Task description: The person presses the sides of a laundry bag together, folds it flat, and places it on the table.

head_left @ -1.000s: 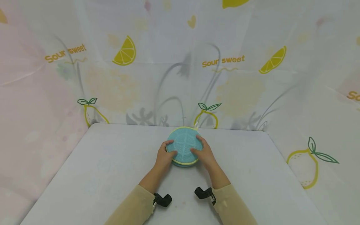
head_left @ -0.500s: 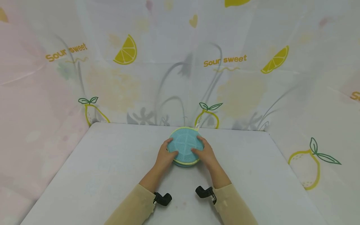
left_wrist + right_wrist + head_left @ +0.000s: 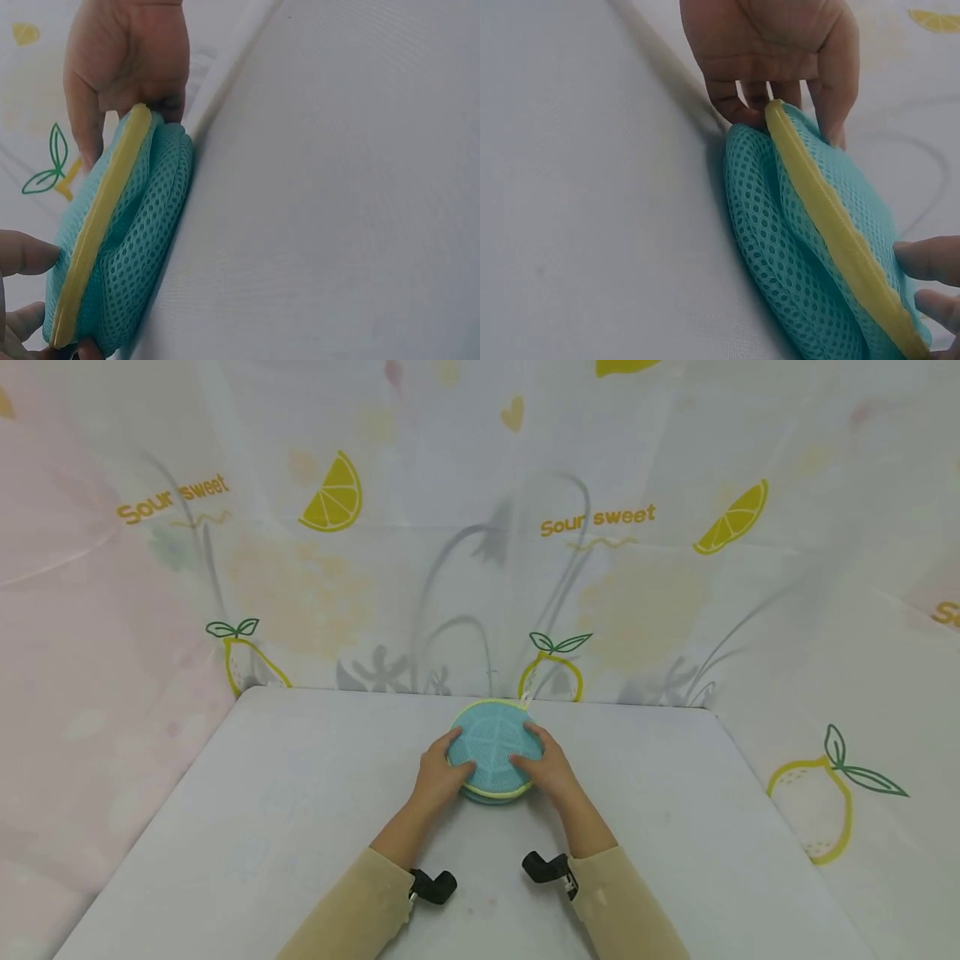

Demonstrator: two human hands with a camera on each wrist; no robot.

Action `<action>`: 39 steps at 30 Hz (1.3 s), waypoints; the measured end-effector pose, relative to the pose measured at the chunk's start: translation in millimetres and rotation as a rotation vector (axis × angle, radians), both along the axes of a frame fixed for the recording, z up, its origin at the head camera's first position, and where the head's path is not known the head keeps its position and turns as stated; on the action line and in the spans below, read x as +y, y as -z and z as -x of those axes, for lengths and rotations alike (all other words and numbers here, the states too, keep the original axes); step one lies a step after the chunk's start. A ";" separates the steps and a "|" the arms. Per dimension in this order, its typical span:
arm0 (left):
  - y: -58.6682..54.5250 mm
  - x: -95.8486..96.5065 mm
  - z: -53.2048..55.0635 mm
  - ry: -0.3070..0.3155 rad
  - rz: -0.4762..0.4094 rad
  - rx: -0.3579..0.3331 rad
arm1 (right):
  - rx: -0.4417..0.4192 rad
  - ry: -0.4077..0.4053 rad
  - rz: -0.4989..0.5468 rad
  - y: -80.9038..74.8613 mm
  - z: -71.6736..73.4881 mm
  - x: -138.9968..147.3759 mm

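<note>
A round turquoise mesh laundry bag (image 3: 493,742) with yellow edging lies folded flat near the back of the table, between both hands. My left hand (image 3: 439,773) grips its left side, thumb over the top face. On the opposite side my right hand (image 3: 553,772) holds it the same way, thumb also on top. The left wrist view shows the yellow trim (image 3: 99,234) standing above a puckered lower mesh layer (image 3: 154,244). In the right wrist view, the right hand's fingers (image 3: 930,259) press the upper mesh, and fingers curl under the bag's rim at the far side.
The white tabletop (image 3: 300,793) surrounds the bag. Behind it hangs a lemon-print curtain (image 3: 420,568), with more cloth along both sides. A small white loop (image 3: 526,698) sticks up from the bag's back edge. Black camera mounts (image 3: 435,887) sit at both sleeve cuffs.
Both hands keep their hold on the laundry bag, which stays in place. Only a very slight shift of the head view shows.
</note>
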State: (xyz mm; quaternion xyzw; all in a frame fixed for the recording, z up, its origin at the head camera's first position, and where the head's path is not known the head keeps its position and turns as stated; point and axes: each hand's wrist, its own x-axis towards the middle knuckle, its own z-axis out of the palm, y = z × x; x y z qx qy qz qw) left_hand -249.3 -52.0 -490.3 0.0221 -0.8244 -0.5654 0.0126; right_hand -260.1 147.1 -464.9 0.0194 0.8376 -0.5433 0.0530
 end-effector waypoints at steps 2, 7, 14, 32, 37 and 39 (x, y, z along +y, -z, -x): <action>0.2 -0.6 0.7 0.003 0.013 -0.002 | -0.001 -0.001 0.005 0.3 0.6 0.1; -1.7 -2.6 0.5 0.024 0.022 0.004 | -0.001 -0.005 0.006 2.3 3.0 2.2; -6.6 -5.1 1.1 0.052 0.059 0.053 | -0.010 -0.024 0.009 1.0 6.0 5.2; -5.6 -12.8 12.8 0.148 0.240 0.075 | -0.007 -0.080 -0.146 4.3 15.0 7.7; -5.5 -13.4 15.7 0.160 0.283 0.096 | 0.059 -0.132 -0.270 3.7 16.1 7.7; -5.4 -13.2 15.6 0.161 0.301 0.098 | 0.084 -0.153 -0.316 4.3 16.5 8.1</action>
